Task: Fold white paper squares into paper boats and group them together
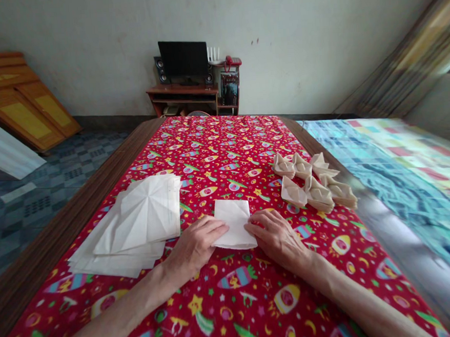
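A folded sheet of white paper (232, 223) lies flat on the red cloth in front of me, roughly square, with a slightly uneven near edge. My left hand (203, 236) pinches its left edge, the fingers closed together. At the right edge, my right hand (276, 232) grips the paper in the same way, its thumb hidden. To the left of my left hand is a fanned pile of creased paper sheets (147, 215), the top one marked with folds spreading from a centre point. Beyond my right hand stand several nested stacks of folded paper shapes (318, 193), pointed like little boats.
The patterned red cloth (237, 296) covers a table with dark wooden edges (107, 194). On the right lies a bed with a blue checked cover (383, 178). A desk with a monitor (184, 58) stands by the far wall, and a wooden cabinet (23, 103) at the left.
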`<state>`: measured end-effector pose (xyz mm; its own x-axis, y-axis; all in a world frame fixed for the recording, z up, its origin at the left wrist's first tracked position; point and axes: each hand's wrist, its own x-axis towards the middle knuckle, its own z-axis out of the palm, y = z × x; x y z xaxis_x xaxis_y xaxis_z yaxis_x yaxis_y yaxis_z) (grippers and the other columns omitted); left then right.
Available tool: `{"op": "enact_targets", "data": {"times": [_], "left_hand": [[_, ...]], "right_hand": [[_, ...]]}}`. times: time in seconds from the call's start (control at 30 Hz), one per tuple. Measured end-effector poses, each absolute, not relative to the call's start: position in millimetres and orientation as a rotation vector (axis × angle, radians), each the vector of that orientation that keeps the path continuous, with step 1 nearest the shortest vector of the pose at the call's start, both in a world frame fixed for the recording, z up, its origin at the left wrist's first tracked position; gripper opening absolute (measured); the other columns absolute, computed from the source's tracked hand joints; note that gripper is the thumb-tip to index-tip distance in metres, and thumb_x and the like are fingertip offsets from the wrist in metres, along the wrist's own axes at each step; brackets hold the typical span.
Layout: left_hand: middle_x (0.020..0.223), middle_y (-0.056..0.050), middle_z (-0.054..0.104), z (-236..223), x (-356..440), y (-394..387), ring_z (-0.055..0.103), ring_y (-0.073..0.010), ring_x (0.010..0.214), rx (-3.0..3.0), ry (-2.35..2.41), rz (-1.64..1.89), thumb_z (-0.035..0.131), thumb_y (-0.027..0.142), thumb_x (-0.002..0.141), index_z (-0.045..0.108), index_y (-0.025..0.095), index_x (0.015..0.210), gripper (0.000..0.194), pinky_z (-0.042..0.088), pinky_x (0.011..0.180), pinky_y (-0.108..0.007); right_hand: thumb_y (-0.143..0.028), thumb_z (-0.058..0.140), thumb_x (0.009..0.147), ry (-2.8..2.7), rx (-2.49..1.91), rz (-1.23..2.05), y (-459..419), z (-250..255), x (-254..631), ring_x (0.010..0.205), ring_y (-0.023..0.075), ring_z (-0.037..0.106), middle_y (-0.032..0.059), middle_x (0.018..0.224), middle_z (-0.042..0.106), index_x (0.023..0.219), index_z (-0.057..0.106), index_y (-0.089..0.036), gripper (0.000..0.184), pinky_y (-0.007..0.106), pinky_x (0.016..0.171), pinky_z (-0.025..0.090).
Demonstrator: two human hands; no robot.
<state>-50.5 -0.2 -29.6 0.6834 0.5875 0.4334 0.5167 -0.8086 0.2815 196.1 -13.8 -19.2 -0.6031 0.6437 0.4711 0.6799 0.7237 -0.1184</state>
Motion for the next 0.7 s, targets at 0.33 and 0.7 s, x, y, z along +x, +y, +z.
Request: {"op": "enact_targets", "data": {"times": [0.33, 0.7], "left_hand": [[0.074, -0.003, 0.069, -30, -50, 13, 0.062, -0.0144, 0.069, 2.396, 1.221, 0.898, 0.059, 0.02, 0.085, 0.069, 0.018, 0.079, 0.012, 0.047, 0.065, -0.024], [0.074, 0.001, 0.07, -16, -28, 24, 0.065, -0.0155, 0.065, 2.258, 1.719, 0.541, 0.054, 0.027, 0.088, 0.061, 0.021, 0.102, 0.016, 0.037, 0.055, -0.023]], "right_hand": [[-0.028, 0.051, 0.092, -2.183, -1.33, 0.338, -10, -21, 194, 0.063, 0.0115, 0.056, 0.0006, 0.071, 0.062, 0.076, 0.065, -0.019, 0.023, 0.022, 0.057, 0.039], [-0.032, 0.05, 0.091, -2.154, -1.613, 0.051, -3, -26, 183, 0.053, 0.0114, 0.055, -0.0006, 0.059, 0.061, 0.067, 0.059, -0.02, 0.029, 0.024, 0.053, 0.029]]}}
